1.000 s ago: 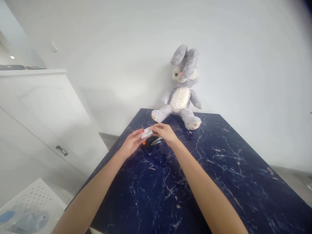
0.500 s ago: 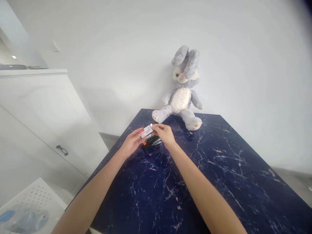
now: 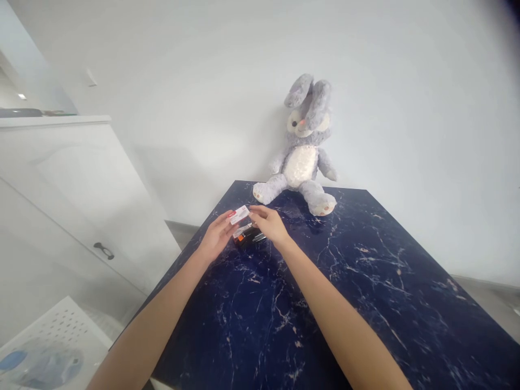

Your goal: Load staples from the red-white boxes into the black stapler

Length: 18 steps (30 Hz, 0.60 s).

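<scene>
A small white box with red print (image 3: 239,214) is held up above the table. My left hand (image 3: 218,234) grips its left end between thumb and fingers. At the box's right end is my right hand (image 3: 270,223), its thumb and fingers bent close to that end; whether they pinch a part of it is too small to tell. Just below the hands, a black item with an orange patch (image 3: 246,236) lies on the dark blue marbled table (image 3: 325,303), partly covered by the fingers.
A grey plush rabbit (image 3: 301,162) sits at the table's back edge against the wall. To the left stands a white cabinet (image 3: 73,206) with a dark handle. A white perforated container (image 3: 60,336) is at the lower left, beside the table.
The white box has moved slightly left and up with my left hand. The flap at its right end no longer shows, and my right hand has shifted a little left.
</scene>
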Available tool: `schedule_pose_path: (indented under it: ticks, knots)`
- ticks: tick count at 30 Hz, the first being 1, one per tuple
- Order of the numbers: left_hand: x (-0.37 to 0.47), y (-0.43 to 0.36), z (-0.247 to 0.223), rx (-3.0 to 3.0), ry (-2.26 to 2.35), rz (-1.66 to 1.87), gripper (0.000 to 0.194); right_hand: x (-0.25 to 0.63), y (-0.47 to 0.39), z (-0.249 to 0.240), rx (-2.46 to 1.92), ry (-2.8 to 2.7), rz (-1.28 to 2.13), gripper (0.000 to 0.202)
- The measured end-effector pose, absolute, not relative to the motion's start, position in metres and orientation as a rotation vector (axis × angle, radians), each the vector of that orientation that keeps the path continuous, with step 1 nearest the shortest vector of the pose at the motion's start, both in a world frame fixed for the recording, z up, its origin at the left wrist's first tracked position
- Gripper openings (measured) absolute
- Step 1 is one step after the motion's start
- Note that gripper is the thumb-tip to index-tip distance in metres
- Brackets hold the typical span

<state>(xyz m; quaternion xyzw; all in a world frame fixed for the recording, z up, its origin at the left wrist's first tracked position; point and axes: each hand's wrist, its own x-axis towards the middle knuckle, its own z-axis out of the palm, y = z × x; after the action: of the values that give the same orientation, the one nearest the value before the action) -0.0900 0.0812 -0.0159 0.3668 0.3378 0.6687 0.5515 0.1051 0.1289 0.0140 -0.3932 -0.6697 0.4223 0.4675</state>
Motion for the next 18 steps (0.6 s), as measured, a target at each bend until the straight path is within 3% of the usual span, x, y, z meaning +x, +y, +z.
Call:
schedule_pose_path:
  ticks: [4,7,12,18]
  knots:
    - [-0.104,0.091,-0.025,0.9,1.083,1.728,0.028,0.125,0.132,0.023,-1.29,-1.762,0.67,0.029]
    - [-0.111,0.095,-0.035,1.119,1.4,1.638,0.03,0.134,0.134,0.022,-1.5,-1.942,0.504,0.035]
    - [-0.113,0.094,-0.044,1.659,1.747,1.334,0.025,0.131,0.136,0.013,-1.632,-2.092,0.641,0.043]
    - [-0.104,0.087,-0.035,1.887,1.8,1.063,0.03,0.129,0.138,0.012,-1.648,-2.114,0.673,0.042]
